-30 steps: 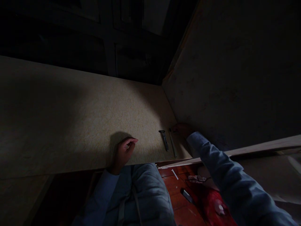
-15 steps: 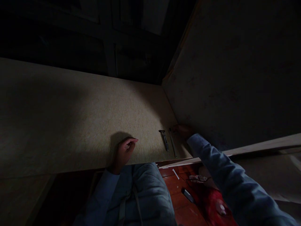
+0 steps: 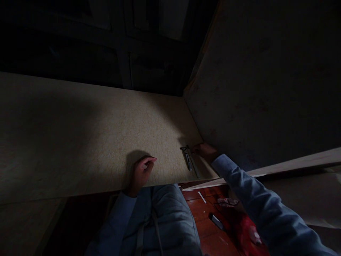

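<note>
Beige, mottled tabletop [image 3: 119, 124] bears a dark razor [image 3: 187, 160] and a thin stick [image 3: 194, 165], both lying near its front edge at the right-hand corner, between the two hands. The razor's head points away from the person, its handle slanting back toward the edge. Just to its right the stick runs at a similar slant; their upper ends are close together, and whether they touch is hard to tell.

The right hand [image 3: 205, 150] is just right of the stick, beside the wall [image 3: 253, 89], fingers bent toward the stick's upper end. It is in shadow, so I cannot tell whether the fingers grip or touch anything. The left hand [image 3: 141, 171] is well left of the razor, over the front edge, loosely closed, fingers curled and thumb tip near the fingertips.

Blue sleeves [image 3: 255, 195] cover both arms; trousers [image 3: 170, 213] show below the table. On the red floor [image 3: 207, 238] lie a white strip [image 3: 202, 197], a dark, narrow object [image 3: 216, 221] and a red bundle [image 3: 245, 231].
</note>
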